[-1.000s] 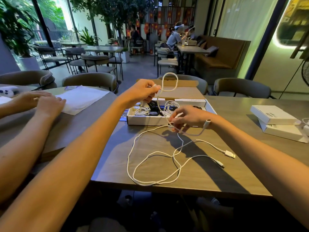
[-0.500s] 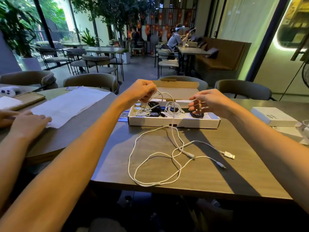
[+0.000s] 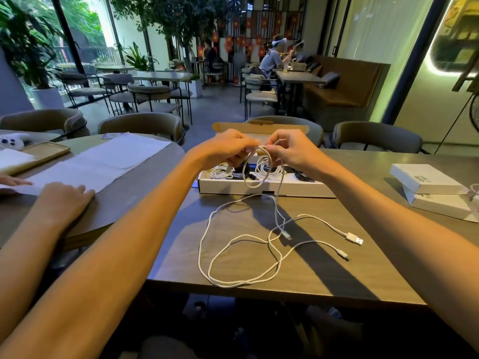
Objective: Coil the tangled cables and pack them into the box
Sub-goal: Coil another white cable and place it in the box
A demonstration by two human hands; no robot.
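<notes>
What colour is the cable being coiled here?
White; the cable shows best in the head view, looped across the table.

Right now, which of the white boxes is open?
The long box in the middle, holding coiled cables; the two stacked boxes at the right are closed.

Interior dim. Daylight enters through the far-left windows [image 3: 85,29], overexposed. Forearms cast hard diagonal shadows across the counter [image 3: 324,275]. Wide-angle distortion bends the frame edges. Far background soft; right-edge glass [image 3: 451,47] shows glare.
</notes>
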